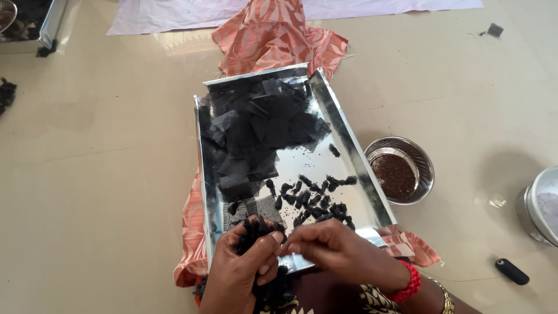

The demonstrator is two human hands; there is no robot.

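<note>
Black net fabric fills your left hand [241, 264], low in the frame just left of centre: the fingers are curled closed around a gathered tuft of black mesh [256, 229]. Your right hand [334, 250], beside it, is nearly shut, its fingertips [290, 247] pinched together right at that tuft, thumb to thumb with the left; whether they grip a thread or only the mesh is too small to tell.

By the look of it, you are at the tying or twisting stage of one small bundle. The steel tray [349, 145] in the middle of the frame holds loose black mesh squares [256, 125] in its upper half and a scatter of finished little black bundles [317, 200] in its lower right part, just above your hands. A steel bowl of dark seeds [398, 171] stands just right of the tray, on the pale floor.

The next move probably calls for a firm pinch at the neck of the tuft, so nothing spills while you close it.
</note>
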